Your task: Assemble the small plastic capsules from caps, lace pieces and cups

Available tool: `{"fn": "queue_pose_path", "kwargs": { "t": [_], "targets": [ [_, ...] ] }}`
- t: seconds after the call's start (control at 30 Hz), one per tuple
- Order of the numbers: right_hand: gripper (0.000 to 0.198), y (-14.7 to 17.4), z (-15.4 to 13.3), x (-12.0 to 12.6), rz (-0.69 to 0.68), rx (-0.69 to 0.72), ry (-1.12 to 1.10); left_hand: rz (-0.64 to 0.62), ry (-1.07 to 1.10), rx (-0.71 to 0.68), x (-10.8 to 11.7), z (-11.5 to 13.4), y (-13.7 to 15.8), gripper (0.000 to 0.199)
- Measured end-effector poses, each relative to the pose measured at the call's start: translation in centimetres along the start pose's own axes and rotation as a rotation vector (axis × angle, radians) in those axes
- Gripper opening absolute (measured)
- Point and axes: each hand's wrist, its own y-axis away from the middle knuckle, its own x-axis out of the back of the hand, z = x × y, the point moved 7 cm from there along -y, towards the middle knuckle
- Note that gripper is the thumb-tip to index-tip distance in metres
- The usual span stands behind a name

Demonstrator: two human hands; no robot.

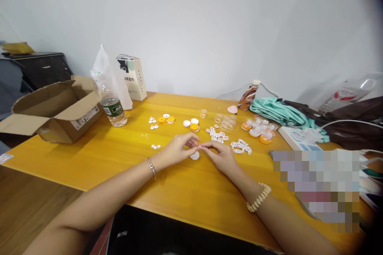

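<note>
Fingertips of my left hand (181,147) and my right hand (221,156) meet above the table. Both are closed in a pinch around a small white part (200,147), too small to name. Just beneath them lies a translucent round disc (195,155). Beyond my hands are white and orange round caps (194,127). White cut-out lattice pieces (218,135) lie loose past my right hand, with more lattice pieces (241,147) to their right. Several small white knobbed pieces (154,120) and white round bits (156,147) are to the left.
Clear cups (228,122) and assembled clear-and-orange pieces (259,129) stand at the back right. An open cardboard box (64,113), a water bottle (113,107) and a paper bag (136,79) occupy the left. A brown drink bottle (249,96) and teal cloth (279,111) are rightward.
</note>
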Motion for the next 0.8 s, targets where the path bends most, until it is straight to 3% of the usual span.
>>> {"fn": "queue_pose_path", "kwargs": {
  "t": [0.17,0.3,0.6,0.8],
  "targets": [
    [0.014,0.0,-0.4,-0.7,-0.150,0.101,0.149,-0.168,-0.231,0.032,0.0,-1.2,0.2,0.037],
    [0.015,0.4,-0.9,-1.6,-0.281,0.224,0.264,-0.267,-0.288,0.035,-0.7,-1.8,0.3,0.031],
    [0.018,1.0,-1.8,-2.1,-0.378,0.364,0.478,-0.276,-0.304,0.025,-1.0,-1.8,0.3,0.026],
    [0.018,1.2,-1.7,-2.3,-0.413,0.385,0.520,-0.274,-0.298,0.023,-1.0,-1.9,0.3,0.025]
  ]
}}
